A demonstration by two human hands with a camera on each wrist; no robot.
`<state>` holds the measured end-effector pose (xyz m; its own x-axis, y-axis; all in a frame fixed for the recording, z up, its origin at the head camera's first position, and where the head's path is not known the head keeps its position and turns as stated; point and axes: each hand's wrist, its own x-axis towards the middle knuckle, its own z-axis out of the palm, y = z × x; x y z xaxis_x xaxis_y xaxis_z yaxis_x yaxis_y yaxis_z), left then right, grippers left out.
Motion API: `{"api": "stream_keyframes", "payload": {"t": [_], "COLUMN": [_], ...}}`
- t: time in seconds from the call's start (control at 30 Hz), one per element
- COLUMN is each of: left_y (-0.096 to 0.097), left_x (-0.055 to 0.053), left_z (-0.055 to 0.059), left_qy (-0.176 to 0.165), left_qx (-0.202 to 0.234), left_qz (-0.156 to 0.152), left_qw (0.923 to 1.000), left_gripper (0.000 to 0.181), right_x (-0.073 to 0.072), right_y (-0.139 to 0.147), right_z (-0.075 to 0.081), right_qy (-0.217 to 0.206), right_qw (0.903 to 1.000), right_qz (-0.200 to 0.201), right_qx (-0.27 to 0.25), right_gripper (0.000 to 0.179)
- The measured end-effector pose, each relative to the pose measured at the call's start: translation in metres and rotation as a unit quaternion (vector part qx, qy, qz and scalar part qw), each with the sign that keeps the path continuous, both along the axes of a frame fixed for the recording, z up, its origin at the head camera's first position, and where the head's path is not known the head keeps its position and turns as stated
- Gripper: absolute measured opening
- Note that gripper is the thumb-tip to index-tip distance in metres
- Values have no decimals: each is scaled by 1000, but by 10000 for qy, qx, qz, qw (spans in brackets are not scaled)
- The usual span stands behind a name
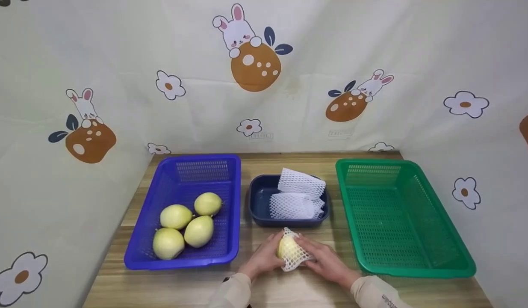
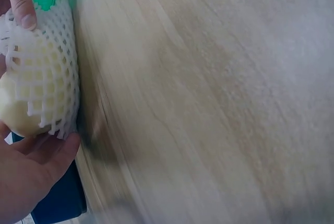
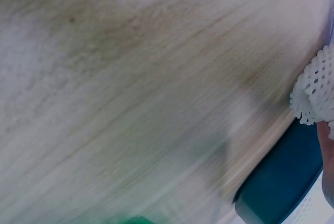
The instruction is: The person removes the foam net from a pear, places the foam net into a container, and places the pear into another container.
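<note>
A pale yellow pear (image 1: 284, 248) is partly inside a white foam net sleeve (image 1: 297, 256), held between both hands just above the front of the table. My left hand (image 1: 265, 255) grips the pear from its left side; in the left wrist view its fingers (image 2: 65, 153) touch the sleeve's edge, where bare pear skin (image 2: 13, 112) shows. From the right, my right hand (image 1: 328, 261) holds the netted side, fingers on top and thumb lower. The right wrist view catches only the sleeve (image 3: 317, 91) and a bit of the right hand (image 3: 327, 166).
Several pears (image 1: 176, 217) lie in a blue basket (image 1: 236, 205) on the left. Behind the hands, a dark blue bin (image 1: 259, 199) contains more white foam sleeves (image 1: 296, 206). A green basket (image 1: 417, 272) stands on the right. Printed cloth hangs around the wooden table (image 1: 272, 295).
</note>
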<state>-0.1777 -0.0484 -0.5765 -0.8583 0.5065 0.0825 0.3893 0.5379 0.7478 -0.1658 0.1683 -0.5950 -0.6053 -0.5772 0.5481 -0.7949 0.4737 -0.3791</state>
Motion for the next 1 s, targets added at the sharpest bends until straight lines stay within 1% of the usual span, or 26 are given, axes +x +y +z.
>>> {"api": "stream_keyframes", "payload": {"t": [0.1, 0.2, 0.27, 0.37, 0.43, 0.53, 0.67, 0.87, 0.93, 1.0], "left_y": [0, -1, -3, -5, -6, -7, -8, -8, -8, -8], "left_x": [0, 2, 3, 4, 4, 3, 3, 5, 6, 7], "left_z": [1, 2, 1, 2, 2, 3, 5, 8, 8, 9], "left_qy": [-63, -139, -167, -81, 26, 109, 51, -10, -45, -113], "left_qx": [-157, -300, -311, -253, -180, -97, -49, -103, -64, 0], "left_qz": [55, 189, 273, 309, 240, 107, 33, 187, 269, 349], "left_qw": [9998, 9993, 9990, 9992, 9995, 9998, 10000, 9998, 9996, 9993], "left_gripper": [78, 77, 77, 76, 75, 72, 69, 66, 65, 64], "right_x": [1, 2, 3, 3, 4, 4, 6, 8, 8, 8], "right_y": [0, 0, 0, 1, 1, 1, 1, 4, 4, 5], "right_z": [1, 3, 4, 7, 9, 13, 21, 34, 36, 36], "right_qy": [65, 135, 163, 157, 111, -32, -177, -96, -154, -257], "right_qw": [10000, 9999, 9998, 9998, 9998, 9998, 9984, 9922, 9915, 9921], "right_qz": [32, 39, 75, 127, 147, 134, 12, -207, -227, -193], "right_qx": [-32, -45, -60, -51, -6, 154, 542, 1222, 1272, 1210], "right_gripper": [56, 52, 49, 45, 42, 39, 40, 46, 48, 53]}}
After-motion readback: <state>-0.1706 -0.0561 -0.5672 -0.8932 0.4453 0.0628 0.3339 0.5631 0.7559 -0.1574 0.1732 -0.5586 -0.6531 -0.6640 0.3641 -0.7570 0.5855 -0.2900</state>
